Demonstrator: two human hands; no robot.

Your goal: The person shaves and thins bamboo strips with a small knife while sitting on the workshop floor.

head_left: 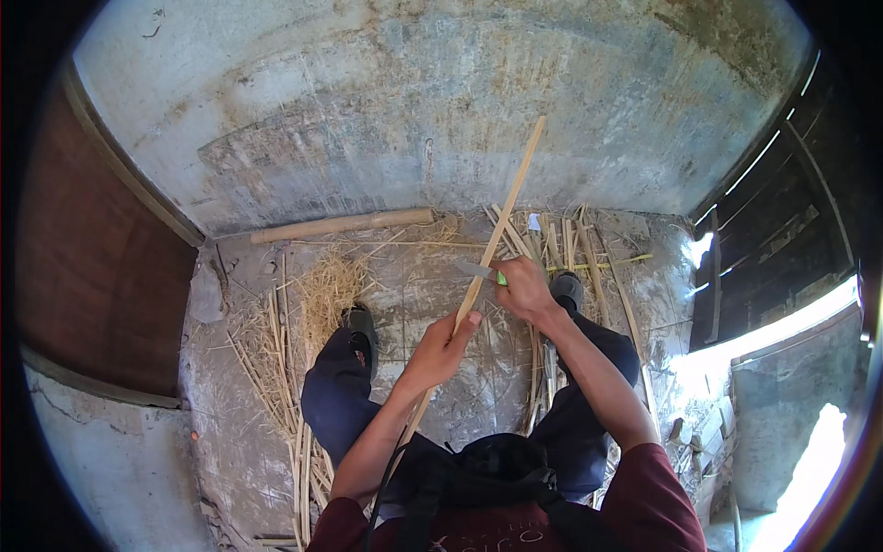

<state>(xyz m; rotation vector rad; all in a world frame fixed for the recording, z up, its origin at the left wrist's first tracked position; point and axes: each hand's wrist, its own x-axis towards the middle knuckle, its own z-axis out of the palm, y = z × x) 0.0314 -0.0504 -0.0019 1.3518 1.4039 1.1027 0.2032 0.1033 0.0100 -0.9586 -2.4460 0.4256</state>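
A long, pale bamboo strip [521, 178] runs slantwise from beside my left forearm up toward the wall. My left hand [443, 350] is closed round its lower part, thumb on top. My right hand [526, 289] grips a knife [475, 270] by its green handle. The blade lies across the strip, a little above my left hand, pointing left. Whether its edge cuts into the bamboo, I cannot tell.
Curled shavings [333, 287] heap up by my left shoe [361, 333]. A thick bamboo pole [342, 225] lies along the wall [441, 120]. Several split strips [589, 260] lie by my right shoe [567, 292], others at left [299, 460]. Broken blocks [708, 431] sit at right.
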